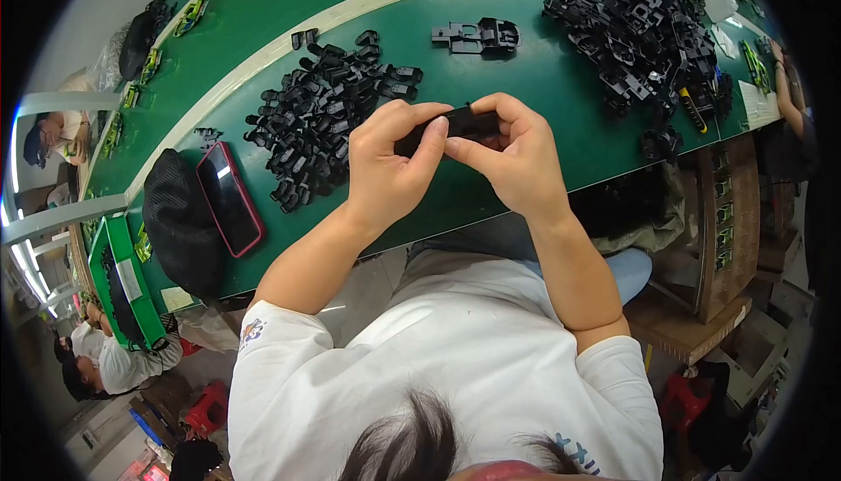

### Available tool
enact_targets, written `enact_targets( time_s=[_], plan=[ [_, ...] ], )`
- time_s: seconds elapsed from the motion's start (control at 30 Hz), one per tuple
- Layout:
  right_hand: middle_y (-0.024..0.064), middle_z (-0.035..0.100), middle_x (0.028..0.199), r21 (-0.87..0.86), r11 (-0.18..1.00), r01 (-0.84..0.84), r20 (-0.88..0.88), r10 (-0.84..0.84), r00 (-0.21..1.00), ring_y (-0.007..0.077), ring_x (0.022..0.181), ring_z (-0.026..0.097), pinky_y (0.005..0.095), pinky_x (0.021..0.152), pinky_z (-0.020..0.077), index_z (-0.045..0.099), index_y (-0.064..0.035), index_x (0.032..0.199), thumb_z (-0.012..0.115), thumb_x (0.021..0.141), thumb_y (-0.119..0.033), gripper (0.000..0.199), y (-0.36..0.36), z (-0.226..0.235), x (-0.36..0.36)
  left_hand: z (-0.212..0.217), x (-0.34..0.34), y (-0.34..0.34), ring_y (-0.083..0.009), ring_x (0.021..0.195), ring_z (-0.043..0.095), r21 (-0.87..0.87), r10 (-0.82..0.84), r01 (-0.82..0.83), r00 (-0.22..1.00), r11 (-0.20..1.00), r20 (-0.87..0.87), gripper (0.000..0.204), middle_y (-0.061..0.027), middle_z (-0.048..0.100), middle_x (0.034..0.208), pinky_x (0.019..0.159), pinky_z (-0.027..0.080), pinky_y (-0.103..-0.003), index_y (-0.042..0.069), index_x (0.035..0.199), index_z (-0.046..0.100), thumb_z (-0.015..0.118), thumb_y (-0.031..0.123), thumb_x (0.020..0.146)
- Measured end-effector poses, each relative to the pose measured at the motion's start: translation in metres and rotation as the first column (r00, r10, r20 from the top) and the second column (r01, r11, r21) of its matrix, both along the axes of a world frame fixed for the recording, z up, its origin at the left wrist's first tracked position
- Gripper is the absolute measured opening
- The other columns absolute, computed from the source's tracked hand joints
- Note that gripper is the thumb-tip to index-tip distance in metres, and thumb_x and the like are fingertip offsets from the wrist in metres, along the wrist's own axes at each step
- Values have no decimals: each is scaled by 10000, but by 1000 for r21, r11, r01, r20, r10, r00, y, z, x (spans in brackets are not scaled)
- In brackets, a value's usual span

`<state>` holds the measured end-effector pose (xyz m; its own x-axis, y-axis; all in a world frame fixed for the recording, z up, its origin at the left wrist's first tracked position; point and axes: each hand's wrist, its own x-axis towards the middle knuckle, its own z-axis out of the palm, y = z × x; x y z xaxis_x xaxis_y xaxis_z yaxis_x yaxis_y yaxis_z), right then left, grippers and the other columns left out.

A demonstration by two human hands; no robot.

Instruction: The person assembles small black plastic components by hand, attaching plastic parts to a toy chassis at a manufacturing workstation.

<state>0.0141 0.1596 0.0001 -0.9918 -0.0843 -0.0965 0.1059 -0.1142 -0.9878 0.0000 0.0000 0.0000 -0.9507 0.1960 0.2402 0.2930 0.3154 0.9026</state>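
Observation:
Above the near edge of the green table, both my hands hold one black plastic part [471, 123]. My left hand [392, 152] grips its left end, with the thumb on top. On its right end, my right hand [517, 150] has fingers curled behind and the thumb pressed in front. My fingers hide much of the part's shape. To the left spreads a pile of small black plastic pieces [320, 113]. Beyond my hands lies a single black plastic frame [477, 38] with openings in it.
A large heap of black plastic frames [639, 30] stands at the right, with a yellow-black cutter [692, 110] beside it. At the left lie a red-cased phone [231, 199], a black mesh bag [181, 222] and a green bin [149, 293]. Other people sit along the far left.

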Motion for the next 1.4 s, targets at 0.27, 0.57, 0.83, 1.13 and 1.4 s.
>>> enact_targets(
  time_s=[0.27, 0.57, 0.83, 1.13, 1.4],
  plan=[
    [55, 654, 770, -57, 988, -143, 138, 150, 979, 66, 617, 587, 192, 531, 453, 594, 6, 972, 760, 768, -107, 286, 22, -2, -5, 13, 3, 6, -79, 500, 516, 218, -66, -41, 884, 975, 463, 169, -28, 593, 694, 453, 401, -211, -2, 999, 665, 583, 113, 905],
    [69, 650, 710, 59, 998, -30, 179, 19, 984, 81, 590, 586, 198, 491, 436, 597, 32, 943, 721, 811, -150, 257, 16, 6, -5, 9, -2, -5, -73, 467, 503, 337, -133, -38, 874, 941, 467, 188, -37, 568, 744, 417, 376, -205, -1, 1054, 557, 533, 149, 943],
    [60, 641, 689, -15, 1000, -7, 112, 9, 994, 82, 585, 580, 202, 478, 433, 602, 30, 923, 727, 802, -136, 240, 30, 18, -4, 25, 3, -14, -77, 702, 568, 22, -250, 251, 945, 968, 212, 508, -45, 575, 871, 594, 487, -223, -5, 1139, 525, 775, 108, 712],
    [28, 633, 686, 59, 989, 138, 51, -141, 989, 48, 521, 544, 173, 448, 371, 606, 2, 1014, 704, 845, -189, 273, 45, 27, -8, 53, -11, -19, -179, 764, 617, -365, -149, 97, 982, 926, -118, 512, -101, 631, 965, 663, 504, -275, 29, 1162, 591, 780, 111, 692],
    [45, 624, 663, 274, 882, 383, -317, -293, 902, 59, 539, 537, 200, 497, 422, 626, 2, 901, 708, 814, -84, 148, 47, -31, -6, 76, -243, -101, -257, 898, 630, -532, 184, -485, 834, 694, -521, 572, -170, 652, 963, 820, 489, -330, -34, 1073, 634, 769, 379, 702]
  ],
)
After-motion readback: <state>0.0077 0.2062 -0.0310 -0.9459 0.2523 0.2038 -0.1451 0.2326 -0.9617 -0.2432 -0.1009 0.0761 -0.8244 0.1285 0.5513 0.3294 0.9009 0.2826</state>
